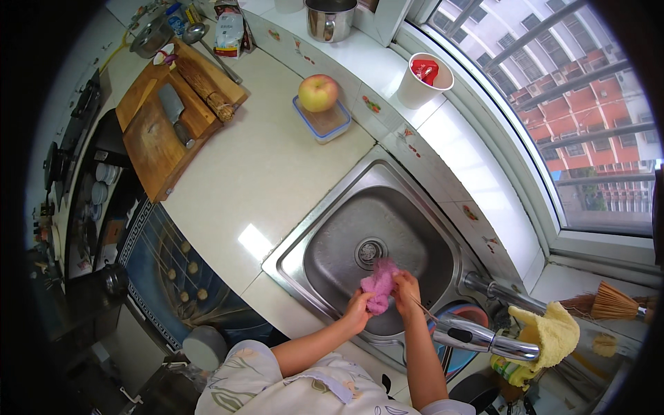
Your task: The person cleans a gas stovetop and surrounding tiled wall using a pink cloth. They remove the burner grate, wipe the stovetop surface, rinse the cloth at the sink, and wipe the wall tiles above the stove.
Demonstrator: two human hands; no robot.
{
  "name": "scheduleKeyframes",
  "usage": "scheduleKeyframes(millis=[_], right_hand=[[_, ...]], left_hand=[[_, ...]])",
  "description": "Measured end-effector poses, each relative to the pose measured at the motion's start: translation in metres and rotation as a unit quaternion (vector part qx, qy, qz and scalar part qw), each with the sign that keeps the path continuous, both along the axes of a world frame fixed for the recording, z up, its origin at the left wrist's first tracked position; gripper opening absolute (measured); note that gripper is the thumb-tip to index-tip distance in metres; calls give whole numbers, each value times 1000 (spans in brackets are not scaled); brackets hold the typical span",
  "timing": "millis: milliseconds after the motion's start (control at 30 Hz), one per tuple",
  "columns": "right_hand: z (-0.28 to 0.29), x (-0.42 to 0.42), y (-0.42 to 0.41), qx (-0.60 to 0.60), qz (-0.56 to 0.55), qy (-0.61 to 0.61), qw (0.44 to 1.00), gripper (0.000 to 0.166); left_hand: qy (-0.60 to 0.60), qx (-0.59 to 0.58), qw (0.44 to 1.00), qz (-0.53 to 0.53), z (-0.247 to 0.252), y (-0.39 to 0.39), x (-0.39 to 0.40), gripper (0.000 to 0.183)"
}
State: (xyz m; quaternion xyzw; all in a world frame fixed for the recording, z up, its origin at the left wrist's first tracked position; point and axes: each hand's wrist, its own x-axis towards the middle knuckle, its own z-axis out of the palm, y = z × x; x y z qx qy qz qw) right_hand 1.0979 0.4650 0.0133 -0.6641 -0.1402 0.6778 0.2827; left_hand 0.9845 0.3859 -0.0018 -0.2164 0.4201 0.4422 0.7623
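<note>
A bunched pink cloth (pixel 381 288) is held in both hands above the stainless steel sink basin (pixel 342 228). My left hand (pixel 358 311) grips its left side, and my right hand (pixel 406 291) pinches it on the right. The cloth's far end hangs close to the drain strainer (pixel 371 251) in view. To the right of my right forearm is the chrome faucet (pixel 485 337), with a yellow cloth (pixel 552 334) draped by its end.
An apple (pixel 317 93) rests on a lidded plastic container (pixel 324 124). A cleaver (pixel 174 111) lies on a wooden cutting board (pixel 148 140). On the sill stand a paper cup (pixel 423 83) and a steel pot (pixel 331 23). Blue and red basins (pixel 469 314) sit beside the sink.
</note>
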Motion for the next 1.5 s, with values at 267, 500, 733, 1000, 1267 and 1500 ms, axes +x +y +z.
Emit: scheduleKeyframes(millis=[267, 500, 733, 1000, 1267, 1500], right_hand=[[-14, 19, -22, 91, -35, 28, 995, 12], [9, 18, -20, 118, 2, 53, 992, 15], [9, 16, -27, 127, 19, -31, 991, 21], [13, 28, -36, 97, 174, -150, 968, 11], [2, 13, -51, 272, 105, -279, 915, 21], [19, -5, -43, 329, 350, -319, 817, 6]], left_hand=[[5, 19, 971, -238, -31, 0, 0, 17], [14, 17, 984, -175, -33, 28, -7, 34], [-90, 108, 987, -82, -50, 40, 28, 30], [-34, -12, 999, -10, -83, 38, 43, 22], [-97, -57, 990, 87, -102, 27, 52, 16], [-136, 11, 991, -18, -102, 32, 50, 13]])
